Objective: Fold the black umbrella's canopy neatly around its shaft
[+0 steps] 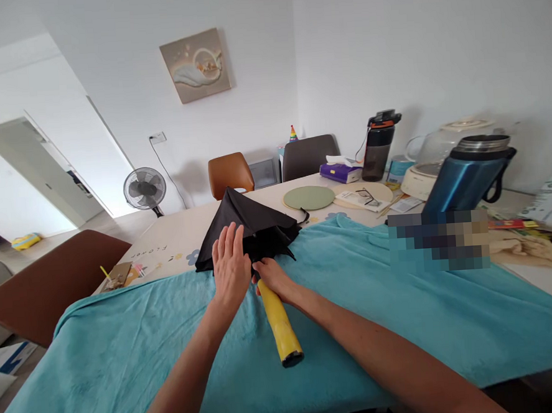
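A black umbrella [243,215] lies partly spread on the teal cloth [359,345], its canopy pointing away from me. Its yellow handle [280,321] comes toward me and ends in a dark cap. My right hand [271,278] is closed around the umbrella where the handle meets the shaft; some of its fingers are hidden underneath. On the left side of the canopy, my left hand [229,265] has its fingers stretched out and its back toward me. Whether its palm touches the fabric I cannot tell.
At the right stand a blue steel bottle [465,176], a dark sports bottle [379,147] and a glass kettle [445,149]. Beyond the umbrella are a green round placemat [309,197] and a purple tissue pack [340,172]. Chairs surround the table, including a brown chair [51,282] at left.
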A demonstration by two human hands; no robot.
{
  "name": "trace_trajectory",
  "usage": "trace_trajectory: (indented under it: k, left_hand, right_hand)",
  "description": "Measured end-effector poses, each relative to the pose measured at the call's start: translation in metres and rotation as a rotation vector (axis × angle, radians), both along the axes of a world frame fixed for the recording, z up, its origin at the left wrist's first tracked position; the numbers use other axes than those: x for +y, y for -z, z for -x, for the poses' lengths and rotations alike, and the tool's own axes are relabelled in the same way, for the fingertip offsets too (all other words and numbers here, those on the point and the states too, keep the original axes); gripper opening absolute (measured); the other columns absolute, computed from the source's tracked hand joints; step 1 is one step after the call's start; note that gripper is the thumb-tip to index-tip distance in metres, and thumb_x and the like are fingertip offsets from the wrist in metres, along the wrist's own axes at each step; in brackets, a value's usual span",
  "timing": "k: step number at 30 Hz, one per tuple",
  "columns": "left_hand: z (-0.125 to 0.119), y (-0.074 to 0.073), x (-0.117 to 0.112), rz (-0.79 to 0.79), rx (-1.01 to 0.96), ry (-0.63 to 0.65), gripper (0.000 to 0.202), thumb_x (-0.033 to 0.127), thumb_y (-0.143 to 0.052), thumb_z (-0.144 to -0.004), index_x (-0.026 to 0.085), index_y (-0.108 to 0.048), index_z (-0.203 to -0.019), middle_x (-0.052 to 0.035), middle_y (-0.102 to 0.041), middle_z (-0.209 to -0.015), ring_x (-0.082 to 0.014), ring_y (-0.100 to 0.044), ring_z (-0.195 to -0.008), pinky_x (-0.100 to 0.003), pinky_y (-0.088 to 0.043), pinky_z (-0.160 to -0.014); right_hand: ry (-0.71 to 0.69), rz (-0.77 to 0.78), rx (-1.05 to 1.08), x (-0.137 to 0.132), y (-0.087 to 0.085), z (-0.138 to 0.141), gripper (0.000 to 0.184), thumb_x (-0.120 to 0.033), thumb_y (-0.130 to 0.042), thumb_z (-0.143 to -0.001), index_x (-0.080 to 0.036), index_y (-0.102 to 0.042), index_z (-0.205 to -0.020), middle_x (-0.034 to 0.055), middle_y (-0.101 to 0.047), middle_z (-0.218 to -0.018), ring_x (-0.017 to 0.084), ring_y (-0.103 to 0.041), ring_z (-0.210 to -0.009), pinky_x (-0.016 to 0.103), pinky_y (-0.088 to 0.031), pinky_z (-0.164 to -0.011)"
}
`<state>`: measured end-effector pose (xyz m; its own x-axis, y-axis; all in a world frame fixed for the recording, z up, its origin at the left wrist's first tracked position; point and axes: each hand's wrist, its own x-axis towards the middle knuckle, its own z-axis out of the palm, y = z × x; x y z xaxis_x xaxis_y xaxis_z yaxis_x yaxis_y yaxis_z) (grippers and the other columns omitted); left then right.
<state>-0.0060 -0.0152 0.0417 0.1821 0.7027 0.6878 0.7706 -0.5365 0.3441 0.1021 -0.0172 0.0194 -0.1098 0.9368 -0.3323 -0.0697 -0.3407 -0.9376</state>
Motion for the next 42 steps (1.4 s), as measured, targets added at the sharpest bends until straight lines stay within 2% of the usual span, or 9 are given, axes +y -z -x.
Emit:
trace_trajectory:
  k: [3, 9, 12, 15, 21, 27, 34, 39, 42]
  left_hand:
    - [-0.003, -0.009, 0.022, 0.019, 0.271, -0.068, 0.057, 0.017, -0.046, -0.080, 0.024, -0.037, -0.136, -0.0035, -0.024, -0.149, -0.0255, -0.014, -0.137, -0.048, -0.022, -0.107]
    - [-0.011, -0.009, 0.043, 0.037, 0.538, 0.020, 0.040, 0.019, -0.040, -0.084, 0.027, -0.053, -0.122, -0.0005, -0.044, -0.137, -0.0218, -0.031, -0.131, -0.048, -0.024, -0.107]
    - [-0.004, 0.004, 0.041, 0.069, 0.560, 0.049, 0.043, 0.013, -0.037, -0.083, 0.025, -0.053, -0.122, -0.0021, -0.051, -0.131, -0.0193, -0.041, -0.125, -0.044, -0.028, -0.105]
    - [0.007, 0.024, 0.039, 0.125, 0.572, 0.068, 0.049, 0.010, -0.038, -0.081, 0.023, -0.048, -0.127, -0.0048, -0.047, -0.135, -0.0202, -0.045, -0.122, -0.042, -0.034, -0.101]
    - [0.023, 0.053, 0.046, 0.206, 0.521, 0.194, 0.062, 0.007, -0.038, -0.079, 0.021, -0.031, -0.139, -0.0077, -0.037, -0.142, -0.0176, -0.040, -0.126, -0.035, -0.037, -0.099]
    - [0.027, 0.056, 0.044, 0.208, 0.482, 0.200, 0.060, 0.010, -0.038, -0.080, 0.024, -0.033, -0.138, -0.0056, -0.038, -0.142, -0.0188, -0.038, -0.128, -0.038, -0.035, -0.101]
    - [0.022, 0.052, 0.032, 0.138, 0.418, -0.004, 0.062, 0.012, -0.035, -0.083, 0.016, -0.020, -0.143, -0.0116, -0.031, -0.145, -0.0227, -0.025, -0.134, -0.046, -0.027, -0.106]
    - [0.022, 0.055, 0.033, 0.090, 0.445, -0.090, 0.055, 0.012, -0.037, -0.081, 0.010, -0.034, -0.136, -0.0147, -0.036, -0.141, -0.0266, -0.030, -0.132, -0.050, -0.026, -0.105]
    - [0.023, 0.054, 0.034, 0.068, 0.441, -0.090, 0.049, 0.011, -0.037, -0.081, 0.007, -0.042, -0.129, -0.0165, -0.041, -0.138, -0.0264, -0.034, -0.130, -0.046, -0.027, -0.106]
  right_hand:
    - [0.006, 0.021, 0.003, 0.002, 0.007, -0.001, 0.010, -0.022, -0.041, -0.078, -0.022, -0.038, -0.088, -0.0048, -0.049, -0.050, 0.016, -0.049, -0.032, 0.025, -0.036, -0.035]
    - [0.016, 0.016, 0.205, 0.008, 0.022, -0.005, 0.010, -0.019, -0.044, -0.075, -0.021, -0.041, -0.084, -0.0040, -0.052, -0.051, 0.015, -0.050, -0.033, 0.025, -0.037, -0.036]
    - [0.034, 0.050, 0.472, 0.013, 0.024, -0.010, 0.008, -0.015, -0.042, -0.073, -0.019, -0.046, -0.079, -0.0013, -0.055, -0.056, 0.014, -0.054, -0.043, 0.025, -0.043, -0.041]
    - [0.009, 0.100, 0.620, 0.015, 0.024, -0.014, 0.012, -0.019, -0.038, -0.076, -0.017, -0.050, -0.076, 0.0016, -0.057, -0.061, 0.015, -0.057, -0.052, 0.025, -0.047, -0.046]
    - [-0.022, 0.109, 0.559, 0.018, 0.026, -0.010, 0.017, -0.035, -0.049, -0.079, -0.019, -0.053, -0.076, 0.0025, -0.058, -0.065, 0.016, -0.057, -0.053, 0.028, -0.049, -0.045]
    - [-0.047, 0.221, 0.474, 0.026, 0.027, -0.008, 0.022, -0.039, -0.049, -0.083, -0.019, -0.053, -0.077, 0.0017, -0.054, -0.059, 0.017, -0.057, -0.048, 0.033, -0.052, -0.046]
    - [-0.228, 0.245, 0.564, 0.038, -0.008, -0.012, 0.018, -0.034, -0.046, -0.086, -0.016, -0.050, -0.085, 0.0006, -0.057, -0.061, 0.016, -0.060, -0.052, 0.038, -0.056, -0.051]
    - [-0.336, 0.244, 0.533, 0.048, -0.011, -0.007, 0.017, -0.030, -0.047, -0.083, -0.016, -0.050, -0.074, -0.0019, -0.053, -0.053, 0.012, -0.054, -0.044, 0.029, -0.053, -0.045]
    - [-0.289, 0.259, 0.451, 0.047, -0.009, -0.002, 0.019, -0.027, -0.045, -0.082, -0.015, -0.047, -0.067, -0.0029, -0.049, -0.047, 0.010, -0.049, -0.039, 0.024, -0.049, -0.039]
